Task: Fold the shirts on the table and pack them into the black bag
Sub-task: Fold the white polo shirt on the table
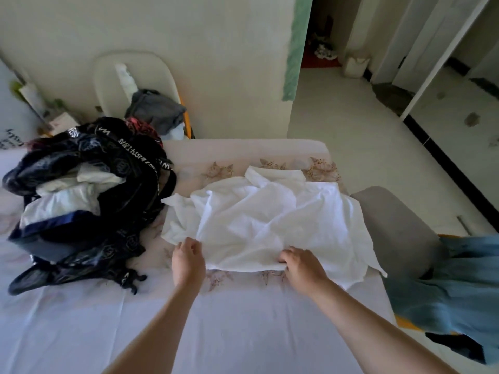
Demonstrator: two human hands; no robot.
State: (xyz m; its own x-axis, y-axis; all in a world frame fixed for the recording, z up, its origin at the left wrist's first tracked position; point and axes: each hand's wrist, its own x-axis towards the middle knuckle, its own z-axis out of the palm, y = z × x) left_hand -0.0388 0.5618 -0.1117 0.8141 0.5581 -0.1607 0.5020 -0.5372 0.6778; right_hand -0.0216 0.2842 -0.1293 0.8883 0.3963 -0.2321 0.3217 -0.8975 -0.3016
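Here, a crumpled white cotton shirt (270, 220) lies spread on the desk (243, 333), which is covered with a pale floral cloth. The left hand (187, 259) pinches the shirt's near left edge, fingers curled on the fabric. The right hand (301, 265) grips the near hem, knuckles up. Just beside the shirt's left sleeve sits the open black printed bag (113, 168), with light-coloured garments (70, 195) showing inside it. A grey padded chair (391, 225) stands at the desk's right edge, with a blue garment (453, 287) near it.
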